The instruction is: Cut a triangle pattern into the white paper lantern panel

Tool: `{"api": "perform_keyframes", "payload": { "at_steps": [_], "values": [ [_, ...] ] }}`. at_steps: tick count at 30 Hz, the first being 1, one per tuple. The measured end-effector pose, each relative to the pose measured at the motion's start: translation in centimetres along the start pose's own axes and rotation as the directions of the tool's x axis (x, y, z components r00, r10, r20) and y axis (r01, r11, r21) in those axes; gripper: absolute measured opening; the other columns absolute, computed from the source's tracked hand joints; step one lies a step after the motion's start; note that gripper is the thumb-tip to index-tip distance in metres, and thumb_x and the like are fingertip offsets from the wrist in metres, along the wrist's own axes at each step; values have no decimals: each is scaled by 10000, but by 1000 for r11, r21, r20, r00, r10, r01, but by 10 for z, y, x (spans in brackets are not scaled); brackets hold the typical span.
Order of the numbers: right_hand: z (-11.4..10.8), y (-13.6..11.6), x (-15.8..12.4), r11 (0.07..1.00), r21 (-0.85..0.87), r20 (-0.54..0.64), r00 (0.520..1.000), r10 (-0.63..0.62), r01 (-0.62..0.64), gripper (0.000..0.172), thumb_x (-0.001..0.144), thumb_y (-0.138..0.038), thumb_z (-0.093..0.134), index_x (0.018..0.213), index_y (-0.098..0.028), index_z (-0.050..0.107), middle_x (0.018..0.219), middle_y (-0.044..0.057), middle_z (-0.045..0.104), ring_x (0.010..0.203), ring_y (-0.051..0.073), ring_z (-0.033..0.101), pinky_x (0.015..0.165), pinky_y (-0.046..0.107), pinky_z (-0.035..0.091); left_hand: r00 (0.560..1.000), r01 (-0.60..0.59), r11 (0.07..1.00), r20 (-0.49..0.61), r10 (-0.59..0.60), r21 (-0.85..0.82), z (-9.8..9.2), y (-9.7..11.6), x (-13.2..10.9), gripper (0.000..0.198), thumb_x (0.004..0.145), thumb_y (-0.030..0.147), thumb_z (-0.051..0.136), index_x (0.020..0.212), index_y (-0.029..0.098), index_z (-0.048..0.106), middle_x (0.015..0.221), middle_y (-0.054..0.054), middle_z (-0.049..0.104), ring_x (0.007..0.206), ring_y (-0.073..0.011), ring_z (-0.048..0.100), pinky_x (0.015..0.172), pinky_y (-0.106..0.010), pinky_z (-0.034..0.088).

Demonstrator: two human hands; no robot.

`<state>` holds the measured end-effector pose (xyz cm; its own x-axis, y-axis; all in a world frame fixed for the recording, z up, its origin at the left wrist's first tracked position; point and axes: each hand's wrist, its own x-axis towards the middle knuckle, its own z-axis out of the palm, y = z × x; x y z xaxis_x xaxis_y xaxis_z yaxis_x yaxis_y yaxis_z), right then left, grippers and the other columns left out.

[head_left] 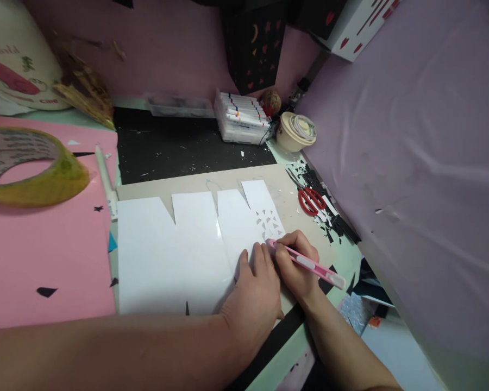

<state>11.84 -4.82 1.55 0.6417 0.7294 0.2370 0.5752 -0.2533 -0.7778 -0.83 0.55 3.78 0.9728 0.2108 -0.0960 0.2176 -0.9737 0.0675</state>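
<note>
To your left the pink sheet (24,244) is spread out, next to the beige board (279,187), which seems to serve as a backing under your cutting. Your white card (195,244) lies flat on that board, its far edge notched into flaps, its near part hidden under your left forearm. The yellow tape roll (71,168) rests on the pink sheet, well apart from the blade work.

Your left hand (255,288) presses palm-down on the card, fingers extended and gripping nothing — likely to stop it sliding. Your right hand (299,266), just beside it, is closed pen-fashion around the pink craft knife (305,262), low near the front, presumably for fine control. The tip is too small to make out, so whether it touches the card is uncertain. Red-handled scissors (312,201) lie among scraps to the right — out of your way, yet within reach. Smallest are the cut-out openings (269,220), clustered just beyond your fingertips.
</note>
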Motion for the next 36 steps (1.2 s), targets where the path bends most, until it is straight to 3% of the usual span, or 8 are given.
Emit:
{"api": "perform_keyframes", "payload": {
  "at_steps": [16, 36],
  "values": [
    [1, -3, 2, 1000, 13, -18, 1000, 3, -3, 117, 775, -148, 598, 689, -217, 559, 591, -49, 589, 518, 115, 528, 502, 241, 418, 1000, 5, 1000, -24, -4, 25, 2, 1, 0, 879, 819, 634, 606, 1419, 10, 453, 1465, -267, 433, 1359, -384, 447, 1062, -514, 460],
    [2, -2, 2, 998, 16, -10, 998, 55, -55, 90, 804, -192, 629, 724, -216, 596, 606, -38, 620, 528, 120, 552, 508, 240, 440, 994, -26, 999, 107, 22, 34, -6, -2, 3, 872, 870, 615, 545, 1462, -2, 372, 1500, -276, 353, 1396, -391, 384, 1092, -514, 426]
  ]
}}
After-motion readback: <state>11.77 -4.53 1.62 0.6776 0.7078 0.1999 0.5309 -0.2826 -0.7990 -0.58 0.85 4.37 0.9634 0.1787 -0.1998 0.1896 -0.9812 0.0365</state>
